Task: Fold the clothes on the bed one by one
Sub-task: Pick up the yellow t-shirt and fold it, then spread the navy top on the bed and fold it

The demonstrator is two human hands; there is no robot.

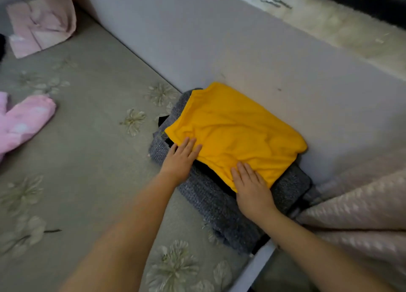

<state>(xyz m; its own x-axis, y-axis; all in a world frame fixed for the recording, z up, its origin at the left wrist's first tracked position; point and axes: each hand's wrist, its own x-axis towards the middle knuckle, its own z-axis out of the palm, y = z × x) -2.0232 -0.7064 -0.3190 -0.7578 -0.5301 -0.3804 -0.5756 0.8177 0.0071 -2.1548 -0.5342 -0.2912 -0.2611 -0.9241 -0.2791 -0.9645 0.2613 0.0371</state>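
A bedroom in somebody's home, by the look of it. A grey flower-printed bedsheet (92,142) covers the mattress, with a padded grey bed frame (219,50) along its side, a shaggy cream rug (342,28) on the floor beyond, and pink clothes (24,120) lying loose on the sheet.

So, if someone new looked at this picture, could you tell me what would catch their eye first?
The bright yellow garment stands out most, folded on top of a grey knitted piece against the bed's pale side panel. The left hand and right hand both lie flat on its near edge. Next, pink clothes lie at the left edge of the flowered bedspread.
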